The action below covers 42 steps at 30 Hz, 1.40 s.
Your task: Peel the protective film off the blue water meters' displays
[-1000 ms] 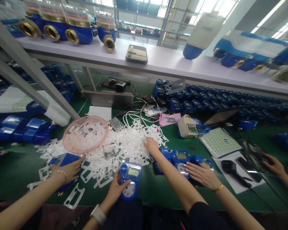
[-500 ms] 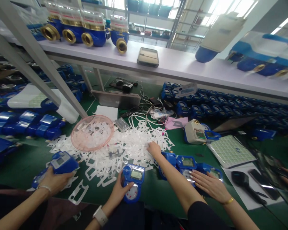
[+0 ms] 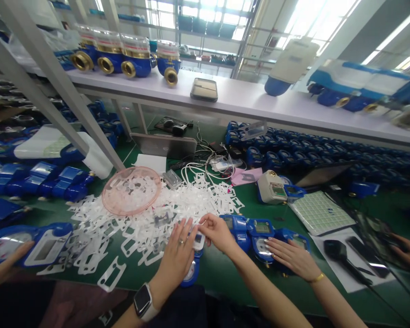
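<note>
A blue water meter (image 3: 190, 273) with a small display lies in front of me. A white frame (image 3: 198, 241) surrounds its display. My left hand (image 3: 177, 250), wearing a watch, lies across the meter's left side with fingers stretched out; its thumb is hidden. At the display's upper right, my right hand (image 3: 216, 231) pinches the edge of the white frame between thumb and fingers. Behind both hands spreads a heap of loose white frames (image 3: 198, 198). One single frame (image 3: 112, 274) lies nearer the table edge.
Another person's hand (image 3: 295, 257) rests on a blue meter (image 3: 262, 246) to my right. On the left, a person's hand (image 3: 18, 255) holds a framed meter (image 3: 43, 249). A pink round tray (image 3: 105, 200), a laptop (image 3: 164, 146) and a shelf (image 3: 239, 93) stand beyond.
My left hand has turned from gripping the meter to lying over it. My right hand has come from the heap to the meter with a white frame. The left person's meter has shifted left.
</note>
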Motion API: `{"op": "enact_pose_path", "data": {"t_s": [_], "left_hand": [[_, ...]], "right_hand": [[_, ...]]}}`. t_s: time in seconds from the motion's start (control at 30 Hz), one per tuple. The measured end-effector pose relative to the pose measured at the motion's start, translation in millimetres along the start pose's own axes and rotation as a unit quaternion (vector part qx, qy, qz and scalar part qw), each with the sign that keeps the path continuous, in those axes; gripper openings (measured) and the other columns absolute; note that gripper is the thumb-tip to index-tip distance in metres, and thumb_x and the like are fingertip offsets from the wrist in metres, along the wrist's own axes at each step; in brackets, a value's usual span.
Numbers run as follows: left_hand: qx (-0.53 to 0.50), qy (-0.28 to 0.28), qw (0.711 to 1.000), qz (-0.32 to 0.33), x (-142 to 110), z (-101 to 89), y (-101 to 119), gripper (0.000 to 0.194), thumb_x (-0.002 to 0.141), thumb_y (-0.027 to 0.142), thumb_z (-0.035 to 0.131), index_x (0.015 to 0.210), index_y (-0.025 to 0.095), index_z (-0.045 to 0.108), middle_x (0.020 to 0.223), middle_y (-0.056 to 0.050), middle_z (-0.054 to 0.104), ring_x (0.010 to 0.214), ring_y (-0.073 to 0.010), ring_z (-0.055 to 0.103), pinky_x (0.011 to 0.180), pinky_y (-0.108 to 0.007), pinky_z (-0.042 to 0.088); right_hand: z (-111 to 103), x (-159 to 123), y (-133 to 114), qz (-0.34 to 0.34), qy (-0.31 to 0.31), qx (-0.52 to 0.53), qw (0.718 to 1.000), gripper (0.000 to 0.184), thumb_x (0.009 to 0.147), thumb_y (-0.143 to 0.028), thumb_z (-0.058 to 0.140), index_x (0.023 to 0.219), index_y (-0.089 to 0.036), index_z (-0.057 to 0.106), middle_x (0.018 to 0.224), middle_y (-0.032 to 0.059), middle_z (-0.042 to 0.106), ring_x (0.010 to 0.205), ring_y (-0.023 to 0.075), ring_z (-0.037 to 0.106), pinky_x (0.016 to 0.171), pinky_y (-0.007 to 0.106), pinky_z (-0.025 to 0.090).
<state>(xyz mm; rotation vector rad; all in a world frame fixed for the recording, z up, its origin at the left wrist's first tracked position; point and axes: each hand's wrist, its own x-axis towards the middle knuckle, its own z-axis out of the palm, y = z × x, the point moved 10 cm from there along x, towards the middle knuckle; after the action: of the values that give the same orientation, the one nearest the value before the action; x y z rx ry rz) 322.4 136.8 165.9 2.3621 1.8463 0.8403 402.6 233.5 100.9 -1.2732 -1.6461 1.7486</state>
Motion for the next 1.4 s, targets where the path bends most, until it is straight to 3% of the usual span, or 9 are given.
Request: {"op": "enact_pose_path", "data": {"t_s": [0.1,0.23,0.33,0.47,0.57,0.83,1.1,1.23,1.4], "left_hand": [[-0.082,-0.063,0.995,-0.003,2,11.9,1,0.054,0.082,0.008,0.037,0.136,0.013,0.035,0.124,-0.013,0.059,0.116,-0.0237,0.054,0.103,-0.045,0.041],[-0.269,-0.177,0.936,-0.140,-13,32.0,-8,0.036,0.091,0.024,0.031,0.117,0.018,0.055,0.109,-0.010,0.067,0.097,-0.0207,0.063,0.085,-0.033,0.049],[-0.426,-0.236,0.844,-0.226,-30,48.1,-1,0.041,0.091,0.040,0.032,0.085,0.014,0.064,0.082,-0.009,0.069,0.077,-0.0193,0.063,0.073,-0.030,0.048],[-0.622,-0.276,0.646,-0.346,-56,73.0,12,0.045,0.083,0.054,0.044,0.086,0.012,0.061,0.070,-0.006,0.066,0.059,-0.0161,0.061,0.059,-0.027,0.047],[-0.662,-0.276,0.581,-0.385,-67,76.9,15,0.044,0.078,0.054,0.054,0.088,0.012,0.059,0.068,-0.004,0.065,0.054,-0.0140,0.059,0.054,-0.025,0.045],[-0.663,-0.299,0.580,-0.367,-73,70.4,20,0.040,0.080,0.051,0.054,0.091,0.013,0.060,0.069,-0.004,0.066,0.056,-0.0129,0.060,0.053,-0.022,0.042],[-0.663,-0.301,0.563,-0.391,-75,69.4,21,0.045,0.074,0.056,0.058,0.090,0.013,0.057,0.072,-0.005,0.067,0.060,-0.0153,0.061,0.058,-0.026,0.044],[-0.697,-0.269,0.539,-0.388,-74,63.9,14,0.048,0.082,0.058,0.043,0.093,0.015,0.060,0.083,-0.009,0.069,0.073,-0.0193,0.064,0.071,-0.032,0.048],[-0.652,-0.268,0.610,-0.363,-68,61.8,3,0.042,0.083,0.052,0.048,0.100,0.015,0.058,0.083,-0.006,0.066,0.071,-0.0167,0.061,0.071,-0.031,0.048]], "right_hand": [[10,-23,-6,-0.039,0.008,0.007,0.999,0.022,0.082,-0.042,0.055,0.084,-0.020,0.054,0.059,-0.0044,0.052,0.046,0.0111,0.050,0.039,0.021,0.039],[8,-54,-41,-0.194,0.057,-0.078,0.976,0.029,0.091,-0.038,0.043,0.083,-0.019,0.064,0.085,0.0043,0.056,0.083,0.0152,0.056,0.073,0.028,0.047],[26,-68,-49,-0.237,0.003,-0.093,0.967,0.029,0.087,-0.037,0.054,0.067,-0.017,0.063,0.076,0.0024,0.054,0.073,0.0135,0.054,0.068,0.026,0.044],[35,-72,-44,-0.235,-0.020,-0.087,0.968,0.025,0.083,-0.034,0.060,0.065,-0.018,0.065,0.070,0.0023,0.057,0.067,0.0139,0.055,0.062,0.027,0.044],[43,-71,-39,-0.233,-0.073,-0.112,0.963,0.019,0.084,-0.034,0.061,0.076,-0.021,0.071,0.075,0.0054,0.061,0.072,0.0155,0.058,0.066,0.029,0.046],[49,-74,-37,-0.321,-0.136,-0.153,0.925,0.025,0.081,-0.042,0.062,0.087,-0.021,0.074,0.078,0.0039,0.066,0.071,0.0121,0.060,0.063,0.022,0.047],[48,-76,-41,-0.324,-0.147,-0.185,0.916,0.022,0.087,-0.033,0.056,0.091,-0.018,0.072,0.079,0.0086,0.068,0.073,0.0153,0.062,0.066,0.026,0.050],[40,-73,-46,-0.289,-0.084,-0.212,0.930,0.020,0.086,-0.032,0.057,0.099,-0.022,0.068,0.079,0.0068,0.068,0.070,0.0162,0.060,0.066,0.028,0.048],[30,-67,-44,-0.237,-0.024,-0.152,0.959,0.017,0.083,-0.031,0.059,0.075,-0.017,0.066,0.067,0.0015,0.061,0.062,0.0123,0.054,0.059,0.024,0.043]]}}
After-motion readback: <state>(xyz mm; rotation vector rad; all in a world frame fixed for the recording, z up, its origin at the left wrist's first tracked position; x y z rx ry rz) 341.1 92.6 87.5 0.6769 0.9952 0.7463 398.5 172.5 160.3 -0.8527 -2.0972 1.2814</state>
